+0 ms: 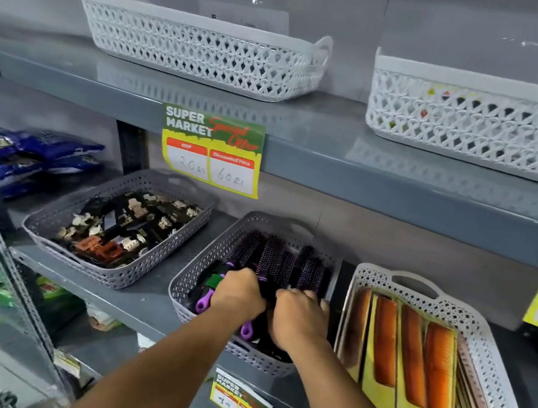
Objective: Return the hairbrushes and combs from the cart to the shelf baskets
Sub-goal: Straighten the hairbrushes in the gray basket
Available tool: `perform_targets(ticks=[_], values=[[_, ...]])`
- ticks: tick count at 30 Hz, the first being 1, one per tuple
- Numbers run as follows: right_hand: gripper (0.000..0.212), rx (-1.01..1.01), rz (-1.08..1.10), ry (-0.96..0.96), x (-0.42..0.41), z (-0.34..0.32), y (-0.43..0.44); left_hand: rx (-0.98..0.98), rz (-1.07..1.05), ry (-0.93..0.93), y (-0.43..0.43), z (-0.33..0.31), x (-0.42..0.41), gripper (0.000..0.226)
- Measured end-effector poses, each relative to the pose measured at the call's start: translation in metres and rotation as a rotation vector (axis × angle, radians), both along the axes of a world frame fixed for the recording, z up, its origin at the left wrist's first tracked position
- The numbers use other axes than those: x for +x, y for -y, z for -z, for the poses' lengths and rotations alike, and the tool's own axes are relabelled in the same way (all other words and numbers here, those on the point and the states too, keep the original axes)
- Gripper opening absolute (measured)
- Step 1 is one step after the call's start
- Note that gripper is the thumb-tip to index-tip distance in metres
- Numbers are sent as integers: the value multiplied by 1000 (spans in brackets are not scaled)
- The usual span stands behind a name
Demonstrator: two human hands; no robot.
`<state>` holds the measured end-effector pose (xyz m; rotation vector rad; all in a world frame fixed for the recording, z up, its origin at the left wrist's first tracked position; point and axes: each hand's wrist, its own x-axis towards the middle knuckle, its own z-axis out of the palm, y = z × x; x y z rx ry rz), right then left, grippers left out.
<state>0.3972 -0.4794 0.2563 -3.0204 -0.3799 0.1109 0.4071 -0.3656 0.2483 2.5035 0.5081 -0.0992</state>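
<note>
Both my hands are down in a grey lattice basket (212, 251) on the middle shelf, which holds several round black-and-purple hairbrushes (273, 260). My left hand (239, 294) is closed around brush handles near the basket's middle. Just to its right, my right hand (300, 315) grips more black brushes at the basket's right side. Purple handle ends (203, 302) stick out below my left hand. A white lattice basket (472, 322) to the right holds orange combs (413, 348) on yellow cards. The cart is out of view.
A grey basket of hair clips (118, 231) sits left of the brush basket. Two white baskets (206, 46), (480, 119) stand on the shelf above. A price sign (211, 150) hangs from that shelf's edge. Blue packets (36, 150) lie at far left.
</note>
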Motion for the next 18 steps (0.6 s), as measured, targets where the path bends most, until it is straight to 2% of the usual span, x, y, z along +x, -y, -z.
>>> perform_targets(ticks=[4,9,18], values=[[32,-14,34,-11,2,4,-5,-32,24,-27,-7,1,7,31],[33,-59,44,-26,3,5,-7,4,45,-78,-4,5,10,51],[35,-132,89,-14,5,7,5,-19,67,-99,-26,2,24,43]])
